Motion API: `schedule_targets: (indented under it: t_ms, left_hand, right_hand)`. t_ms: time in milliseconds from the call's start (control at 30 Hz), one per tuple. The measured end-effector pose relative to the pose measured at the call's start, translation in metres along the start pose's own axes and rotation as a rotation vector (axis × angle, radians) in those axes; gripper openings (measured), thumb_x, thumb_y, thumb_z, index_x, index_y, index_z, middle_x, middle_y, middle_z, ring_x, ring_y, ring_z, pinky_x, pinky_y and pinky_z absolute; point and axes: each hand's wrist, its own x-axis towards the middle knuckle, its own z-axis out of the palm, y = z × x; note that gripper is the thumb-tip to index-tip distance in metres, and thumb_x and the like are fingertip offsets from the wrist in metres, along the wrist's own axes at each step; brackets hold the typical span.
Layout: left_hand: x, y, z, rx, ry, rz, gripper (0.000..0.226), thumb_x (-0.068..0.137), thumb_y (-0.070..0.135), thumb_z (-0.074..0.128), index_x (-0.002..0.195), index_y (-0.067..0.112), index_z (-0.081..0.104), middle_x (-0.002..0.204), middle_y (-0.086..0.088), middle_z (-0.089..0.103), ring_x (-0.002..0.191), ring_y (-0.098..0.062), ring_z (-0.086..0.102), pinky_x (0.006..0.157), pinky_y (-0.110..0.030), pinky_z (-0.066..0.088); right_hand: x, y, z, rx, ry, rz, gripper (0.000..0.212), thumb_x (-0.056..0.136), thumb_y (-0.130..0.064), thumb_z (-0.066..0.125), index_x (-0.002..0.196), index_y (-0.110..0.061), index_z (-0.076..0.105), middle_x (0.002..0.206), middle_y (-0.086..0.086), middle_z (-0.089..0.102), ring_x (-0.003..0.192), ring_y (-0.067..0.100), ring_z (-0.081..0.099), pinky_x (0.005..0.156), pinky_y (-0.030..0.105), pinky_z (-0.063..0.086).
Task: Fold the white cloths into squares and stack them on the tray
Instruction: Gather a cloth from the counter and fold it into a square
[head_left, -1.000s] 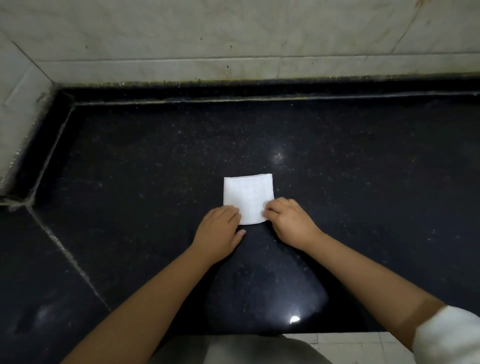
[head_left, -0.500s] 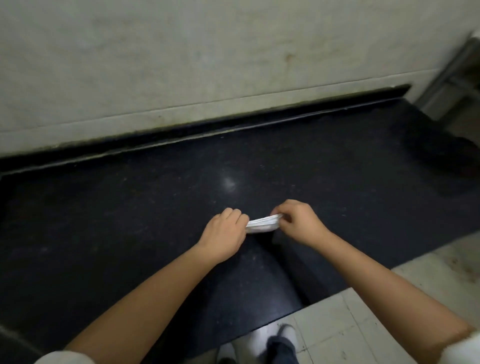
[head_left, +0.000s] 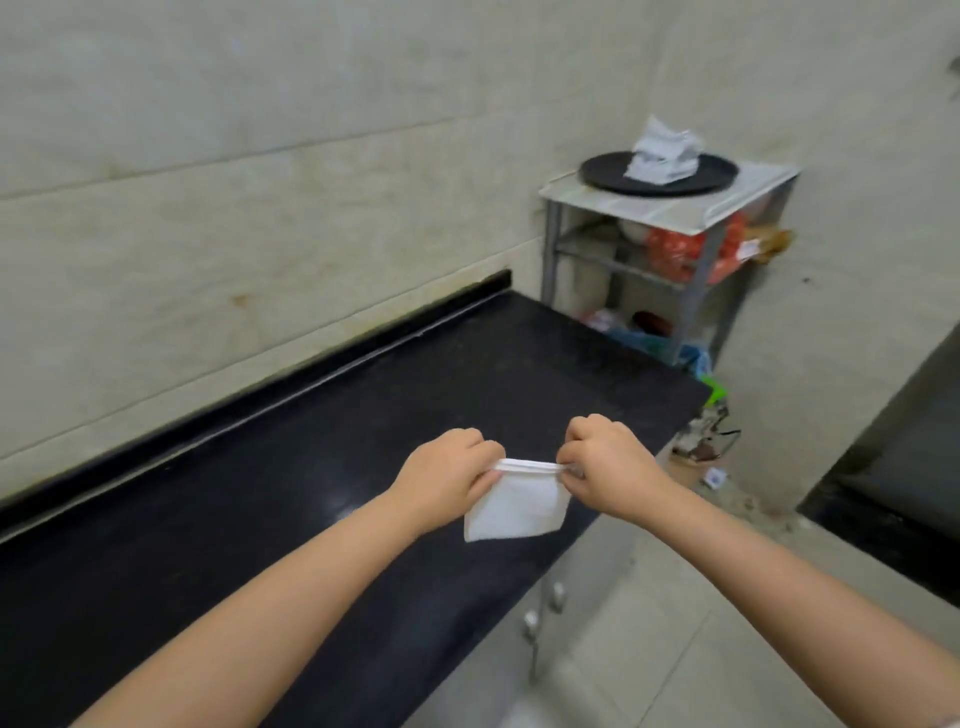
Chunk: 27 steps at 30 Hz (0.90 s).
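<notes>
A folded white cloth (head_left: 517, 504) hangs in the air above the front edge of the black countertop (head_left: 291, 467). My left hand (head_left: 447, 475) pinches its upper left corner and my right hand (head_left: 605, 462) pinches its upper right corner. Far to the right, a round black tray (head_left: 613, 176) sits on top of a small metal rack (head_left: 701, 260). A stack of white cloths (head_left: 662, 153) lies on that tray.
The rack's lower shelves hold red bags (head_left: 675, 252) and other clutter. A tiled wall (head_left: 260, 182) runs behind the counter. Cabinet doors with knobs (head_left: 543, 608) sit below the counter edge. Small items lie on the floor (head_left: 701, 441) by the counter's end.
The cloth was lifted off the countertop by both hands and now hangs between them. The view swung right, bringing the rack and tray into sight.
</notes>
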Motion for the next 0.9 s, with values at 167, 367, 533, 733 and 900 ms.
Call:
schedule_targets:
  t_ms: [167, 367, 533, 733, 900]
  left_hand:
    - [0.114, 0.084, -0.012, 0.182, 0.136, 0.186, 0.026, 0.076, 0.029, 0.048, 0.062, 0.018, 0.066, 0.066, -0.001, 0.058, 0.055, -0.020, 0.057, 0.037, -0.018, 0.031]
    - [0.229, 0.153, -0.027, 0.196, 0.096, 0.123, 0.025, 0.093, 0.024, 0.046, 0.099, 0.008, 0.065, 0.103, -0.009, 0.056, 0.100, -0.027, 0.051, 0.067, -0.033, 0.037]
    - [0.318, 0.168, -0.033, 0.100, 0.124, 0.112, 0.021, 0.092, 0.025, 0.047, 0.106, 0.011, 0.057, 0.101, -0.006, 0.059, 0.099, -0.023, 0.053, 0.067, -0.030, 0.035]
    - [0.447, 0.164, -0.040, 0.060, 0.245, 0.146, 0.019, 0.088, 0.024, 0.053, 0.103, 0.011, 0.057, 0.103, -0.009, 0.063, 0.099, -0.028, 0.056, 0.075, -0.033, 0.042]
    - [0.563, 0.154, -0.055, -0.090, 0.272, 0.059, 0.019, 0.086, 0.023, 0.059, 0.100, 0.011, 0.060, 0.097, -0.007, 0.066, 0.092, -0.026, 0.059, 0.076, -0.032, 0.043]
  right_hand:
    - [-0.015, 0.125, -0.063, -0.090, -0.032, 0.038, 0.024, 0.088, -0.022, 0.049, 0.102, -0.014, 0.068, 0.108, 0.006, 0.057, 0.105, 0.027, 0.049, 0.083, 0.032, 0.039]
    - [0.008, 0.232, -0.113, -0.071, -0.097, 0.085, 0.013, 0.082, -0.012, 0.052, 0.087, -0.010, 0.064, 0.087, 0.005, 0.055, 0.092, 0.025, 0.054, 0.071, 0.033, 0.038]
    - [0.043, 0.314, -0.143, 0.079, -0.156, 0.097, 0.031, 0.076, -0.007, 0.058, 0.061, -0.026, 0.038, 0.066, -0.006, 0.046, 0.070, 0.018, 0.047, 0.063, 0.031, 0.038]
    - [0.119, 0.418, -0.179, 0.028, -0.106, 0.051, 0.023, 0.075, -0.007, 0.059, 0.063, -0.019, 0.044, 0.064, -0.005, 0.046, 0.067, 0.017, 0.045, 0.059, 0.030, 0.034]
    - [0.195, 0.507, -0.214, 0.013, -0.084, 0.050, 0.021, 0.078, -0.008, 0.061, 0.067, -0.019, 0.046, 0.064, -0.004, 0.047, 0.068, 0.017, 0.046, 0.055, 0.025, 0.032]
